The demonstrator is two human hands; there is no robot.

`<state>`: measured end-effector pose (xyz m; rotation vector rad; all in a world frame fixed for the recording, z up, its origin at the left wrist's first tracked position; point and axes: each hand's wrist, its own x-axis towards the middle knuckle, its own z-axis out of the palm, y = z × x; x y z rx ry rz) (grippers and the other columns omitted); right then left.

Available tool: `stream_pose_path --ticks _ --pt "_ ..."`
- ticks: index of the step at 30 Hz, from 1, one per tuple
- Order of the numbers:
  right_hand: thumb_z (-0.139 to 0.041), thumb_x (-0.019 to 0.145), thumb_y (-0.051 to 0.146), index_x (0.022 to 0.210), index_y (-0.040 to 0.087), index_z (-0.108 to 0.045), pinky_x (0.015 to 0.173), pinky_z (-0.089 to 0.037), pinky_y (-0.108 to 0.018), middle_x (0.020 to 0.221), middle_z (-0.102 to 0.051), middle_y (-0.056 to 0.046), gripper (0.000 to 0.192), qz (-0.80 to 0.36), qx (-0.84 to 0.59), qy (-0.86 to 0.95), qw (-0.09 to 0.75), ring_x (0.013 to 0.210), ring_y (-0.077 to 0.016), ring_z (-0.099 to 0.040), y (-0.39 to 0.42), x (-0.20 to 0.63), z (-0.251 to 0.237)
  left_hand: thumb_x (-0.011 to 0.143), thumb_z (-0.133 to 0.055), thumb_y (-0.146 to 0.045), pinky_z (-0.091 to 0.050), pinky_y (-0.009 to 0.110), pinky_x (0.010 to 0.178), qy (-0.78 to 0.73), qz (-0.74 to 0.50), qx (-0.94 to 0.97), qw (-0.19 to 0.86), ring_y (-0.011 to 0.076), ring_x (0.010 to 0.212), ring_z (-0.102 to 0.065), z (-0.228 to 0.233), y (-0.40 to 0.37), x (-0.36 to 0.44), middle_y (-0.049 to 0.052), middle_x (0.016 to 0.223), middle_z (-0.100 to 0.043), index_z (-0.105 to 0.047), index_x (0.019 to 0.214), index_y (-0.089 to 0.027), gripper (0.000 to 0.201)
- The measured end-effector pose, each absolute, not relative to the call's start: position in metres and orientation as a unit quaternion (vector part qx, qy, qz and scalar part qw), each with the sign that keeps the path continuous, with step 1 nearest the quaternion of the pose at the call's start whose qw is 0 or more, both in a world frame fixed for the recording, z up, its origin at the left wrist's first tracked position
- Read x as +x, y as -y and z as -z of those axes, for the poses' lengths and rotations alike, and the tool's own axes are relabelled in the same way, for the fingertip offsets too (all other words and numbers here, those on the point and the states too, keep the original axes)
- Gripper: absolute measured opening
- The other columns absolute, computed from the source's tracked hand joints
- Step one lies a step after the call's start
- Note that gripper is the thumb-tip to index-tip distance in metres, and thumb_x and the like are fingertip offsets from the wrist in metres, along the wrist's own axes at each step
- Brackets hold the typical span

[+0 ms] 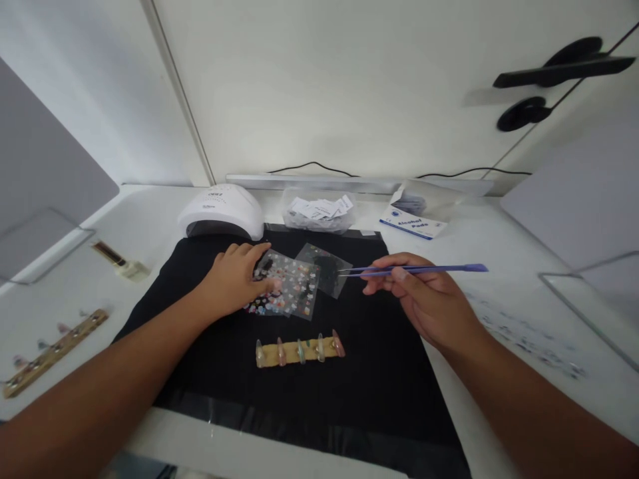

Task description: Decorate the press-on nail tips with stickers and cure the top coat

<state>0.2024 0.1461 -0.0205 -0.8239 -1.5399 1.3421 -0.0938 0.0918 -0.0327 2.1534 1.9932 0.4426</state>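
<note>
My left hand (237, 276) grips the left side of several overlapping clear nail sticker sheets (299, 283), its thumb lying on top of them. Small white and coloured designs cover the front sheets; one darker sheet (332, 266) sticks out behind. In my right hand (419, 293) are purple tweezers (429, 269), held level with their thin tips pointing left near the darker sheet. I cannot make out anything between the tips. Closer to me, a wooden display strip (292, 352) carries several pastel false nails on the black mat (299, 399).
A white nail lamp (222, 209) stands at the back left, beside a bag of white packets (319, 213). Behind on the right is an alcohol pads box (414, 216). A polish bottle (120, 263) and another nail strip (54, 352) lie left.
</note>
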Motion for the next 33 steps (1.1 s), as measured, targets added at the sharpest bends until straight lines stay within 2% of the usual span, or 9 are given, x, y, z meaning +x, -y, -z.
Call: stream_pose_path --ticks 3,11,18,25,33 --pt "-0.076 0.077 0.049 0.088 0.022 -0.071 0.065 -0.057 -0.034 0.078 -0.074 -0.003 0.029 -0.546 -0.333 0.624 0.449 0.065 -0.0181 -0.07 -0.146 0.202 0.021 0.082 -0.067 -0.049 -0.036 0.059 0.096 -0.669 -0.12 0.731 0.068 0.0409 0.119 -0.047 0.033 -0.088 -0.082 0.014 0.133 -0.058 -0.049 0.141 -0.022 0.068" --pt "-0.076 0.077 0.051 0.088 0.023 -0.072 0.065 -0.057 -0.034 0.077 -0.074 -0.003 0.03 -0.541 -0.339 0.623 0.452 0.065 -0.0181 -0.069 -0.145 0.203 0.021 0.085 -0.065 -0.038 -0.034 0.05 0.091 -0.634 -0.103 0.764 0.062 0.0336 0.117 -0.05 0.037 -0.089 -0.08 0.009 0.132 -0.062 -0.051 0.138 -0.029 0.055" --pt "-0.076 0.076 0.051 0.087 0.022 -0.071 0.066 -0.058 -0.034 0.08 -0.075 -0.004 0.032 -0.544 -0.347 0.619 0.447 0.065 -0.0186 -0.069 -0.143 0.202 0.021 0.091 -0.056 -0.029 -0.033 0.048 0.092 -0.604 -0.108 0.787 0.066 0.0306 0.118 -0.051 0.036 -0.087 -0.084 0.007 0.133 -0.063 -0.056 0.134 -0.029 0.043" --pt "-0.075 0.077 0.051 0.088 0.023 -0.07 0.065 -0.058 -0.033 0.079 -0.075 -0.002 0.03 -0.546 -0.339 0.611 0.462 0.064 -0.0169 -0.069 -0.144 0.204 0.021 0.084 -0.066 -0.049 -0.032 0.054 0.095 -0.6 -0.113 0.79 0.059 0.0365 0.125 -0.046 0.04 -0.083 -0.082 0.011 0.141 -0.057 -0.053 0.138 -0.026 0.06" --pt "-0.072 0.08 0.051 0.089 0.022 -0.069 0.065 -0.058 -0.034 0.08 -0.075 -0.003 0.03 -0.542 -0.34 0.611 0.466 0.063 -0.0166 -0.069 -0.145 0.207 0.022 0.088 -0.062 -0.039 -0.033 0.056 0.095 -0.6 -0.105 0.79 0.073 0.0363 0.124 -0.047 0.041 -0.083 -0.084 0.008 0.143 -0.056 -0.054 0.138 -0.031 0.051"
